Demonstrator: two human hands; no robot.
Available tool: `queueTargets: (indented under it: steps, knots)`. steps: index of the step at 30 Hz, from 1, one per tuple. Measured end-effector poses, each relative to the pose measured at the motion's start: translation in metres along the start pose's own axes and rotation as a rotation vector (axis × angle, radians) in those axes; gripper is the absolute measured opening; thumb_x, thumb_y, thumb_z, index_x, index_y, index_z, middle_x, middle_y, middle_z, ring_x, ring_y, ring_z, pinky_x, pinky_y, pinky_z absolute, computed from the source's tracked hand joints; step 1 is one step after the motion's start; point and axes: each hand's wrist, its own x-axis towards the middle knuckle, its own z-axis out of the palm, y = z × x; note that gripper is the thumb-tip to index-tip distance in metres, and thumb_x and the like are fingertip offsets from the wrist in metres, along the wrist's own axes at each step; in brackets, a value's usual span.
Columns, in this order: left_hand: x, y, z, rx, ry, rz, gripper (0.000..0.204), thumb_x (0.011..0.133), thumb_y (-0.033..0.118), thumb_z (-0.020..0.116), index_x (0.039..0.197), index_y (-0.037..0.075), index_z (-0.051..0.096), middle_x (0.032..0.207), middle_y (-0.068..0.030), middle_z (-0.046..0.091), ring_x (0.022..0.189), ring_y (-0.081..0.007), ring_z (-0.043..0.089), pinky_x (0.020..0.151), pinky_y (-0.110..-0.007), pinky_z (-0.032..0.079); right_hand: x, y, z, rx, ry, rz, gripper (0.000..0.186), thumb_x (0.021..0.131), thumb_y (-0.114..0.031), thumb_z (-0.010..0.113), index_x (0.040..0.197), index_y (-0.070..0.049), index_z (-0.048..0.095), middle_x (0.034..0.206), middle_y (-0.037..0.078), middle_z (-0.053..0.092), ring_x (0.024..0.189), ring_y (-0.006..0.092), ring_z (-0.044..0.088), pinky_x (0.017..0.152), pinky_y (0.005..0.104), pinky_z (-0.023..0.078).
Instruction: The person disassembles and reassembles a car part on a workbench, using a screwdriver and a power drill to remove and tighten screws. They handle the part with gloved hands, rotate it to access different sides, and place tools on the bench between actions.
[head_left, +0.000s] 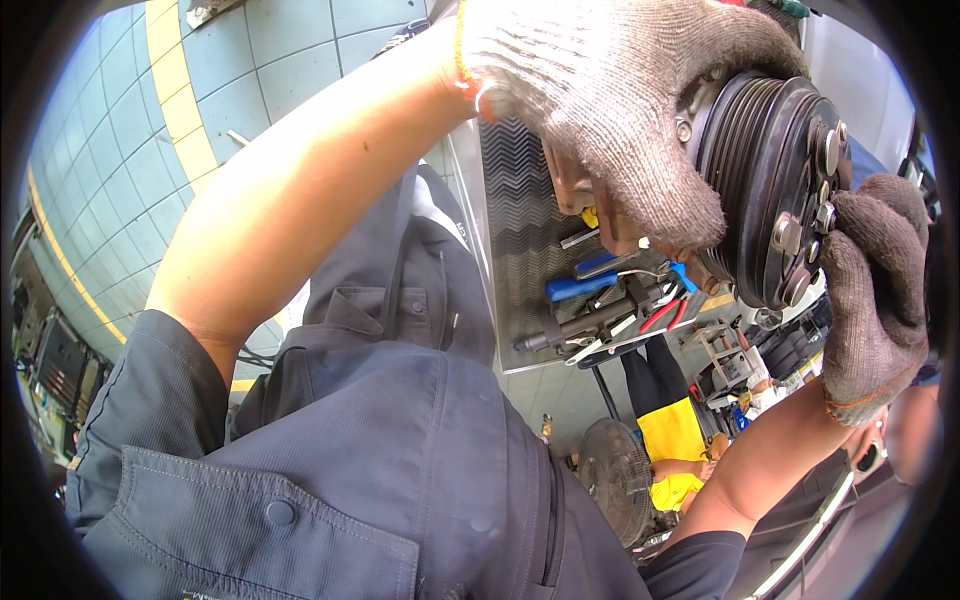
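My left hand (pixel 610 110), in a grey knitted glove, is wrapped around the body of an air-conditioning compressor (pixel 622 228) at the upper right. Its ribbed black pulley (pixel 738 150) faces right, tilted. On the pulley's front sits a dark clutch plate (pixel 795 190) with several bolt heads around it. My right hand (pixel 880 290), gloved alike, has its fingers curled together, with the tips against a bolt head at the plate's right edge. The fingertips partly cover that spot. The glove of my left hand hides much of the compressor's body.
Beneath the compressor is a table with a black ribbed mat (pixel 520 220). Blue-handled tools (pixel 580 287), red-handled pliers (pixel 662 316) and a dark bar-shaped tool (pixel 590 325) lie there. Further right are a fan (pixel 615 480) and a person in yellow and black (pixel 670 430). Tiled floor (pixel 290 60) extends left.
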Motion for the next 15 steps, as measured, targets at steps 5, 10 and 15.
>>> queueTargets:
  steps: [5, 10, 15]
  knots:
    - [0.005, 0.000, -0.004, -0.014, -0.019, -0.017, 0.109, 0.069, 0.032, 0.101, 0.165, 0.001, 0.059, 0.133, -0.0230, 0.082, 0.114, -0.0326, 0.083, 0.097, -0.044, 0.070, 0.015, -0.028, 0.003, 0.021, -0.065, 0.024, 0.029, 0.096, 0.011, 0.083, 0.125, 0.006, 0.083, 0.131, 0.018, 0.076, 0.129, 0.0326, 0.071, 0.120, 0.0440, 0.051]
    - [0.017, 0.000, -0.009, -0.079, -0.066, -0.100, 0.108, 0.070, 0.030, 0.102, 0.165, 0.001, 0.060, 0.132, -0.0218, 0.083, 0.112, -0.0311, 0.084, 0.094, -0.044, 0.071, 0.038, -0.051, 0.010, 0.059, -0.130, 0.000, 0.027, 0.093, 0.014, 0.082, 0.118, 0.006, 0.080, 0.117, 0.015, 0.072, 0.112, 0.0272, 0.071, 0.102, 0.0365, 0.055]
    - [0.021, 0.007, -0.018, -0.026, -0.091, -0.177, 0.115, 0.064, 0.026, 0.107, 0.166, 0.004, 0.060, 0.142, -0.0194, 0.080, 0.127, -0.0304, 0.082, 0.103, -0.044, 0.071, 0.040, -0.062, 0.015, 0.103, -0.056, 0.147, 0.040, 0.084, 0.008, 0.084, 0.122, 0.001, 0.075, 0.119, 0.015, 0.069, 0.107, 0.0282, 0.071, 0.096, 0.0385, 0.058]
